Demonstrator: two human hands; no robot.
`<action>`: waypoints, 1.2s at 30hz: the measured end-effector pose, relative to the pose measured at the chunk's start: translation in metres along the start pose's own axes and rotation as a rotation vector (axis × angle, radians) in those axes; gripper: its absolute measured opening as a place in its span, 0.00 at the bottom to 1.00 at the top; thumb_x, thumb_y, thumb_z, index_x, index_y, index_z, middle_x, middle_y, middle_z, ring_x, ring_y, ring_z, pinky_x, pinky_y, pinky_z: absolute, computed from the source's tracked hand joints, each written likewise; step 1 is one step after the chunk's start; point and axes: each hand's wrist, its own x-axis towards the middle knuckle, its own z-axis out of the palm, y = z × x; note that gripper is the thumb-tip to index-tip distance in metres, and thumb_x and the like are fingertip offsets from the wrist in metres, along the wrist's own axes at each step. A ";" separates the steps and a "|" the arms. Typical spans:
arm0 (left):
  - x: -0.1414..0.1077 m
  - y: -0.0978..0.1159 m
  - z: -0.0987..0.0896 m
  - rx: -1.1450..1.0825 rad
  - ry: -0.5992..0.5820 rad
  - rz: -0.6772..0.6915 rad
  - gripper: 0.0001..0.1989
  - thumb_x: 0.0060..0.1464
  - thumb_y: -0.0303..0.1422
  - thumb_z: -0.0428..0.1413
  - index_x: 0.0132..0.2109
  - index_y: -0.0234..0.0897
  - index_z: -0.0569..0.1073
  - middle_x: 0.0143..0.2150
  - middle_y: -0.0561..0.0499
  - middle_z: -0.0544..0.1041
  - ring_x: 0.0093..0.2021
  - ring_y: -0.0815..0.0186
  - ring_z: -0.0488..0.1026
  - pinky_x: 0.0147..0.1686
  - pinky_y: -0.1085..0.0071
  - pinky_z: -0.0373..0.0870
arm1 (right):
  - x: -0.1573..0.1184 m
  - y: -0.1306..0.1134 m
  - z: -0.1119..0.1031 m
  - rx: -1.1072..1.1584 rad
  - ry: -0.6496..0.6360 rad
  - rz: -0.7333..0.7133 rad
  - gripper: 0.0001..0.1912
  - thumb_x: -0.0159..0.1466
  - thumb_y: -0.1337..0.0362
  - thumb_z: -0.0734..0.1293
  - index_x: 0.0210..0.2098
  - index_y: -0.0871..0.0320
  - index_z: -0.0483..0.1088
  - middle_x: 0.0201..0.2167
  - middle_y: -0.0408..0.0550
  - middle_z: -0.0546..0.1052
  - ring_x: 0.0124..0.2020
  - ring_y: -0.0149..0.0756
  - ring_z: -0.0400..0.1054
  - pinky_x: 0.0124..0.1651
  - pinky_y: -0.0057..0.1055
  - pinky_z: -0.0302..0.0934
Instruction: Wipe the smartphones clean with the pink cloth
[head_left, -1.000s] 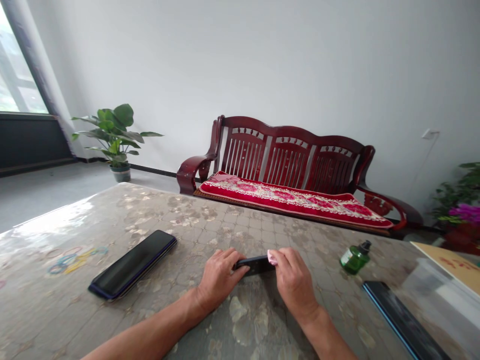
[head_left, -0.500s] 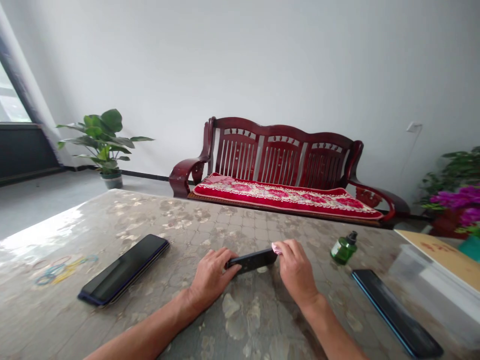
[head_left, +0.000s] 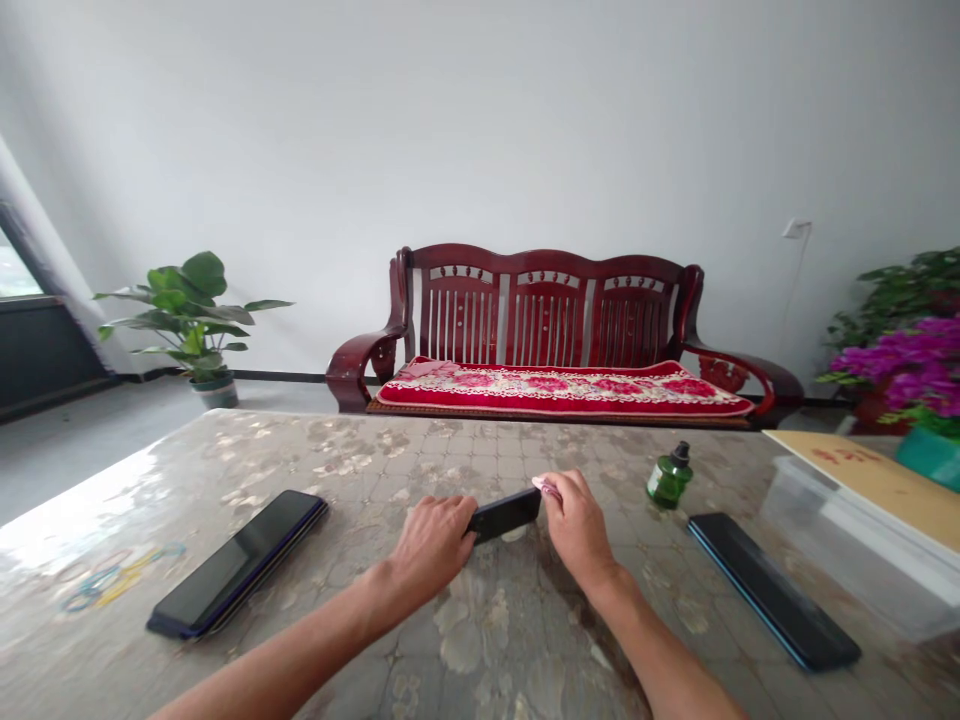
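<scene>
A dark smartphone (head_left: pixel 508 516) is held tilted just over the table, its black face partly turned toward me. My left hand (head_left: pixel 437 540) grips its left end, fingers over the top edge and thumb below. My right hand (head_left: pixel 579 525) is closed around a small pinkish-white cloth (head_left: pixel 545 487), which touches the phone's upper right corner. Much of the cloth is hidden inside the fingers. To the right stands a green bottle with a black pump top (head_left: pixel 670 478).
Stacked phones (head_left: pixel 240 562) lie at the left near several coloured rubber bands (head_left: pixel 112 580). Another phone with a blue edge (head_left: pixel 772 590) lies at the right, beside a clear plastic box (head_left: pixel 832 530). Behind the patterned table (head_left: pixel 360 450) stands a red wooden bench (head_left: pixel 547 310).
The phone has turned so that more of its face shows. My left hand has rolled over with it, its back now more toward me. The camera view has levelled slightly.
</scene>
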 end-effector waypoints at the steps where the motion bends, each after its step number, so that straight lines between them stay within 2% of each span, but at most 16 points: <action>1: 0.006 0.006 -0.001 0.017 -0.013 0.006 0.03 0.53 0.26 0.57 0.35 0.39 0.72 0.34 0.48 0.79 0.36 0.56 0.77 0.37 0.67 0.66 | 0.000 0.000 0.000 0.013 0.010 0.008 0.10 0.67 0.66 0.60 0.37 0.56 0.73 0.35 0.47 0.73 0.38 0.36 0.70 0.41 0.31 0.63; 6: 0.033 0.033 0.000 0.019 0.001 0.006 0.02 0.55 0.30 0.58 0.34 0.39 0.72 0.33 0.47 0.80 0.35 0.57 0.78 0.37 0.67 0.68 | -0.002 0.001 0.002 0.076 0.027 0.057 0.10 0.66 0.67 0.60 0.37 0.57 0.73 0.35 0.47 0.74 0.37 0.36 0.71 0.40 0.30 0.64; 9: 0.038 0.039 0.000 0.018 0.007 0.015 0.03 0.57 0.29 0.57 0.34 0.39 0.72 0.32 0.47 0.80 0.33 0.58 0.78 0.36 0.68 0.68 | -0.003 0.002 0.002 0.131 0.035 0.069 0.10 0.66 0.67 0.60 0.37 0.57 0.74 0.35 0.47 0.75 0.38 0.36 0.70 0.41 0.31 0.65; 12: 0.033 0.034 -0.002 0.019 0.029 0.027 0.04 0.60 0.28 0.55 0.36 0.39 0.72 0.35 0.47 0.79 0.36 0.59 0.78 0.37 0.69 0.68 | 0.000 -0.004 0.001 0.219 0.088 0.050 0.09 0.66 0.66 0.61 0.38 0.57 0.74 0.34 0.47 0.74 0.37 0.35 0.70 0.40 0.30 0.65; 14: 0.026 0.027 -0.003 -0.003 0.091 0.029 0.05 0.62 0.30 0.53 0.37 0.39 0.71 0.35 0.47 0.79 0.37 0.58 0.77 0.37 0.68 0.67 | 0.004 -0.013 -0.003 0.278 0.126 0.020 0.09 0.67 0.66 0.61 0.40 0.57 0.73 0.35 0.47 0.74 0.38 0.34 0.70 0.41 0.29 0.66; 19: 0.008 0.012 0.007 -0.272 0.414 0.012 0.08 0.64 0.35 0.50 0.37 0.40 0.70 0.33 0.50 0.75 0.35 0.60 0.74 0.35 0.69 0.67 | 0.011 -0.042 -0.017 0.336 0.152 -0.097 0.10 0.69 0.67 0.60 0.43 0.56 0.73 0.37 0.48 0.74 0.39 0.35 0.69 0.41 0.30 0.67; 23: -0.003 0.005 0.019 -0.494 0.536 -0.020 0.08 0.62 0.36 0.49 0.38 0.40 0.71 0.32 0.52 0.75 0.33 0.63 0.73 0.33 0.71 0.68 | 0.009 -0.049 -0.021 0.292 0.142 -0.168 0.11 0.69 0.68 0.60 0.44 0.55 0.73 0.36 0.48 0.73 0.39 0.35 0.69 0.41 0.31 0.67; 28: -0.014 0.000 0.030 -0.626 0.620 -0.062 0.07 0.60 0.36 0.51 0.37 0.40 0.72 0.30 0.53 0.74 0.30 0.65 0.71 0.31 0.72 0.69 | 0.005 -0.051 -0.018 0.269 0.128 -0.199 0.12 0.68 0.69 0.59 0.44 0.55 0.73 0.35 0.48 0.73 0.38 0.35 0.69 0.40 0.31 0.67; 36: -0.018 -0.002 0.035 -0.704 0.648 -0.098 0.07 0.59 0.36 0.52 0.35 0.39 0.72 0.29 0.54 0.73 0.29 0.65 0.72 0.31 0.73 0.70 | 0.002 -0.061 -0.019 0.238 0.106 -0.272 0.14 0.67 0.72 0.60 0.48 0.55 0.72 0.37 0.49 0.73 0.39 0.35 0.70 0.41 0.31 0.68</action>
